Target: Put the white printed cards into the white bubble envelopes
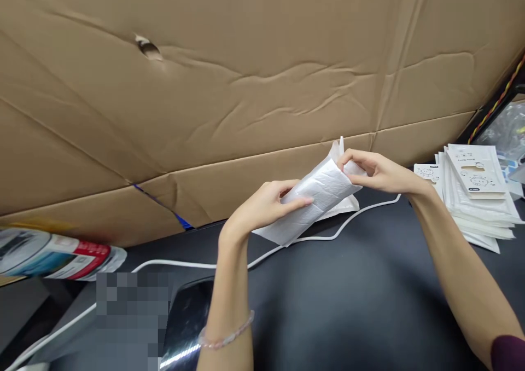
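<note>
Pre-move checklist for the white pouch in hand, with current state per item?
1. Left hand grips the lower half of the white pouch: ok.
2. Right hand pinches the pouch's top edge: ok.
3. Pouch lifted off the black table: ok.
4. White cable lies under the pouch, apart from both hands: ok.
5. Stack of white packets sits right of the right wrist, untouched: ok.
6. Pouch mouth open or sealed: cannot tell, fingers cover it.
</note>
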`<state>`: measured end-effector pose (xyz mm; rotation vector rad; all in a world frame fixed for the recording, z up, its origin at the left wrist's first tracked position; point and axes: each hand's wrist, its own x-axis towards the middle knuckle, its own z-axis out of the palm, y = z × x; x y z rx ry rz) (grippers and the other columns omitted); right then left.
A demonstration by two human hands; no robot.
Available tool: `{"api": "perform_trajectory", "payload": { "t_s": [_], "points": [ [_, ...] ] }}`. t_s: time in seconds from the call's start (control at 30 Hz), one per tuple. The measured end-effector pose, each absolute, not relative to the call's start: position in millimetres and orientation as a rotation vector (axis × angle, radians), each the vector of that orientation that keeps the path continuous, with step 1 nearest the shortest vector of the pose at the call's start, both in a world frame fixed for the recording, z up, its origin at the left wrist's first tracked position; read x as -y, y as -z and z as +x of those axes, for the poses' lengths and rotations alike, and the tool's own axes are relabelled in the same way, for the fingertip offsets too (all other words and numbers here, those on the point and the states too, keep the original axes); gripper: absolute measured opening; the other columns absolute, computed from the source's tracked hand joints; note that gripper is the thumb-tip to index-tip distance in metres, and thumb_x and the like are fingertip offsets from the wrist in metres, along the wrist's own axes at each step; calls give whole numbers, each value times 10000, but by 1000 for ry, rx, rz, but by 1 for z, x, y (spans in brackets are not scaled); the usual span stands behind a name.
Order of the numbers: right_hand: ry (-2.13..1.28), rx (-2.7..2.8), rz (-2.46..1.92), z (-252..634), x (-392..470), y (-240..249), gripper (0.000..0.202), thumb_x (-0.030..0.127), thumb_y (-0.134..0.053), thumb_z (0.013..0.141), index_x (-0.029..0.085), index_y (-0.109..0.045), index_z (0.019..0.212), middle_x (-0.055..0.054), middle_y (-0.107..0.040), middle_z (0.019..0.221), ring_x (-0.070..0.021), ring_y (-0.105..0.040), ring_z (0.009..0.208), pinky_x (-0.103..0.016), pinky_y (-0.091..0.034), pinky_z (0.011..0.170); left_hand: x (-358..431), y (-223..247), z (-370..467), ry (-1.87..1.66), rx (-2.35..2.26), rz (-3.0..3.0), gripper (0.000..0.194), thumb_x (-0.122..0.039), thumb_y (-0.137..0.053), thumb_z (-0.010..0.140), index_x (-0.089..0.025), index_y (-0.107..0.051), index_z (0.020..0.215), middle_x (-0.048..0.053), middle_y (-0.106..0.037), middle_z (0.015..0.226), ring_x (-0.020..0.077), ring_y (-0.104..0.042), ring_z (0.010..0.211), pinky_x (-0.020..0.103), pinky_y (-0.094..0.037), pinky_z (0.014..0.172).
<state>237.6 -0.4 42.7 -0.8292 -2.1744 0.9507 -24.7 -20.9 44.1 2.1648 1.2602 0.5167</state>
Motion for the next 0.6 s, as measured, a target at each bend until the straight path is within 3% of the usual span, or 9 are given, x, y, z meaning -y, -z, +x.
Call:
{"api": "perform_trajectory", "payload": {
  "t_s": [0.13, 0.23, 0.37, 0.6],
  "points": [
    [-978, 2253, -924, 238, 1, -42, 255, 241, -579, 802, 157, -729, 991, -62, -703, 1093, -236, -629, 1018, -326, -468, 903, 23, -46, -21, -517, -1138, 2130, 367, -510, -582, 833, -223, -705, 1026, -10, -732, 990, 222, -648, 912, 256, -470, 770],
    [-974, 2299, -985, 237, -3, -37, 245, 208, -615, 731, 159, -766, 916, -54, -722, 1056, -222, -647, 913, -314, -484, 842, 25, -47, -17, -571, -1142, 2076, 361, -471, -655, 805, -243, -633, 1085, -26, -739, 938, 194, -659, 863, 245, -457, 746],
    [-1030, 2279, -964, 232, -7, -32, 226, 220, -636, 711, 157, -766, 886, -40, -727, 1006, -188, -645, 843, -273, -487, 767, 24, -47, -14, -552, -1197, 2046, 366, -483, -702, 756, -222, -598, 989, -44, -717, 733, 169, -637, 706, 236, -432, 651],
    [-1017, 2218, -1016, 221, -7, -29, 203, 175, -598, 703, 170, -765, 819, -32, -735, 1000, -208, -657, 891, -279, -492, 789, 23, -45, -15, -664, -1169, 2044, 294, -456, -690, 771, -203, -684, 919, -10, -748, 862, 191, -671, 817, 240, -457, 703]
  ]
}}
